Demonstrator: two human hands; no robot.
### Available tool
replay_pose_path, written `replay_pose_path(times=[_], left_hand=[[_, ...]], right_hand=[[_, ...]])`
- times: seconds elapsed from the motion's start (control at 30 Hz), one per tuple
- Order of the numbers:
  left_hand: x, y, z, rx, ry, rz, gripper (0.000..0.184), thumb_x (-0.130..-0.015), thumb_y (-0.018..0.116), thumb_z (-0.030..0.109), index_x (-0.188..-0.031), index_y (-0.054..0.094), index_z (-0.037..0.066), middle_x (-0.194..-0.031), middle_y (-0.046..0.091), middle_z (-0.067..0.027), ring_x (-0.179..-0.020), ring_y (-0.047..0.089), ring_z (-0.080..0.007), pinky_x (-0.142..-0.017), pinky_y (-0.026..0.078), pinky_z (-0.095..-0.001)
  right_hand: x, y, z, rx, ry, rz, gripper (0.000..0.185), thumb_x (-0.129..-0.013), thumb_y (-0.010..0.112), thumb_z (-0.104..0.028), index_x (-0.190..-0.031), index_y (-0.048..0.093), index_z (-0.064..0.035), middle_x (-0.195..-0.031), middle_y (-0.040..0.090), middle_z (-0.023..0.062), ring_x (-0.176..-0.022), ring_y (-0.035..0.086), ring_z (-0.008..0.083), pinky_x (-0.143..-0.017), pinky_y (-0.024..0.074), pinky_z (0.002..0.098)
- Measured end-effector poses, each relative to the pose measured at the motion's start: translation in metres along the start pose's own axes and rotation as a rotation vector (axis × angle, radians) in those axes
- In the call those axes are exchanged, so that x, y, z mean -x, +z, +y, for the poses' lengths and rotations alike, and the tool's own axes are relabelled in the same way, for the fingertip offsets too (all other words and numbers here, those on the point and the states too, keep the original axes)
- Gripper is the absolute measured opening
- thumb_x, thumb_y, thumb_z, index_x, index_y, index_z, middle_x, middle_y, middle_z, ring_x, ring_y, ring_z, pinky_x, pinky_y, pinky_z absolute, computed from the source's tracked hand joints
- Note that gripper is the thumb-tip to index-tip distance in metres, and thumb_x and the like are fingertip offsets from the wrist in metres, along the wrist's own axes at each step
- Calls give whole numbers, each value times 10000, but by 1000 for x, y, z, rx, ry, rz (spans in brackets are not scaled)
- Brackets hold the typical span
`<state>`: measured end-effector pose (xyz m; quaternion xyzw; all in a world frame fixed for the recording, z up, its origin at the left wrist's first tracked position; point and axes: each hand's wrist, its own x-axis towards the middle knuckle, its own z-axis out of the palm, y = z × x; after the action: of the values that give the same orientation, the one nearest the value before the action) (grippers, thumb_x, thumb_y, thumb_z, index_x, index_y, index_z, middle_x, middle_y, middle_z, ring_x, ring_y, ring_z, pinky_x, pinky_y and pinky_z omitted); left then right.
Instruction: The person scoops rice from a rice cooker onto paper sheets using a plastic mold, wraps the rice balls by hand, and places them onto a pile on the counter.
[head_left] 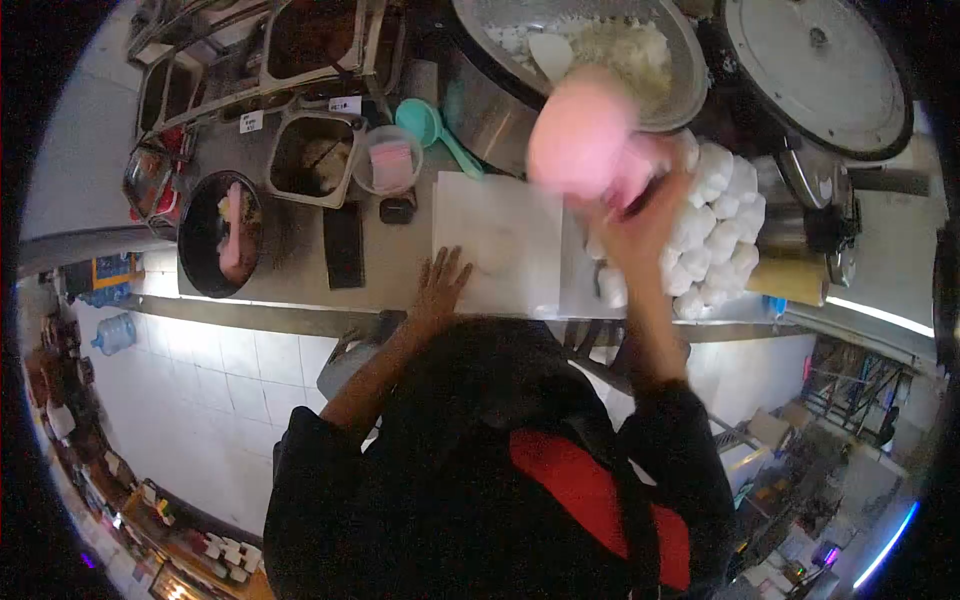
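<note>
My right hand (640,225) is wrapped round a pink bowl-like object (580,135), blurred by motion, held above the counter. Behind it stands a large metal bowl (690,75) with white rice-like food and a pale paddle (551,55). My left hand (440,285) lies with its fingers spread on the left edge of a stack of white paper sheets (500,215). Many white wrapped bundles (725,230) are piled beside my right hand.
On the left are a black bowl (200,235) with a pink utensil, metal food containers (285,160), a clear tub (372,180), a turquoise ladle (420,122) and a dark phone-like slab (344,247). A large round lid (815,80) lies at the back right.
</note>
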<state>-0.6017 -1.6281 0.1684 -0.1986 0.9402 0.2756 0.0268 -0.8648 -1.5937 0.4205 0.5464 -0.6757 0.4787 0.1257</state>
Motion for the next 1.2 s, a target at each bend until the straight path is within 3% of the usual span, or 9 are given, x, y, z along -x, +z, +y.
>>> replay_pose_path(times=[0.13,0.17,0.27,0.33,0.4,0.43,0.87,1.0,1.2], left_hand=[[2,17,3,-158,1,-46,847,-664,744,460,-1387,370,222,-1518,96,-124,-1396,43,-372,-1105,107,-572],[4,18,4,-161,29,8,789,-670,742,449,-1356,421,226,-1516,120,-116,-1396,52,-366,-1107,108,-570],[2,30,-5,-8,58,84,543,-691,733,405,-1172,597,194,-1499,201,-84,-1393,89,-347,-1109,113,-567],[13,40,0,101,30,119,371,-709,725,368,-1019,683,168,-1472,272,-67,-1390,120,-336,-1109,116,-568],[15,31,4,134,17,173,220,-730,716,327,-865,729,153,-1432,359,-54,-1385,151,-326,-1109,116,-570],[14,35,2,154,-8,185,187,-735,713,310,-838,731,155,-1403,398,-53,-1380,169,-326,-1108,123,-568],[13,62,-17,195,3,227,157,-735,725,236,-821,705,106,-1060,652,-61,-1260,408,-322,-1077,303,-422],[16,18,26,307,16,301,209,-706,753,253,-848,700,109,-1016,657,-78,-1213,452,-318,-1050,330,-427],[2,48,5,45,45,421,208,-693,757,220,-858,690,112,-947,661,-71,-970,582,-288,-897,428,-415]], right_hand=[[-125,-22,-11,303,45,-98,384,-691,779,-202,-964,584,-16,-964,595,151,-874,570,309,-781,463,357],[-127,-19,6,445,-270,-81,326,-783,663,-227,-971,560,17,-986,551,205,-935,505,412,-759,442,454],[-79,-14,0,293,-210,-5,246,-696,743,-120,-887,601,-60,-878,618,106,-807,589,298,-783,467,368],[-1,-2,6,46,-200,-285,166,-699,736,-94,-768,585,-79,-838,610,89,-809,592,272,-770,470,380],[105,20,36,32,124,-908,315,-793,643,-379,-858,588,-76,-896,560,133,-936,554,335,-805,461,436],[151,23,45,89,209,-1022,254,-767,689,-322,-822,596,-92,-863,561,71,-772,564,277,-666,445,390],[314,25,124,286,-135,-898,182,-807,569,-230,-855,622,-63,-885,580,115,-885,588,293,-741,493,438],[227,-2,78,48,106,-1121,172,-808,574,-233,-800,597,-63,-876,585,115,-858,591,291,-707,490,439],[239,14,90,-143,163,-874,246,-774,662,-266,-755,529,-61,-791,541,108,-780,554,320,-673,452,422]])
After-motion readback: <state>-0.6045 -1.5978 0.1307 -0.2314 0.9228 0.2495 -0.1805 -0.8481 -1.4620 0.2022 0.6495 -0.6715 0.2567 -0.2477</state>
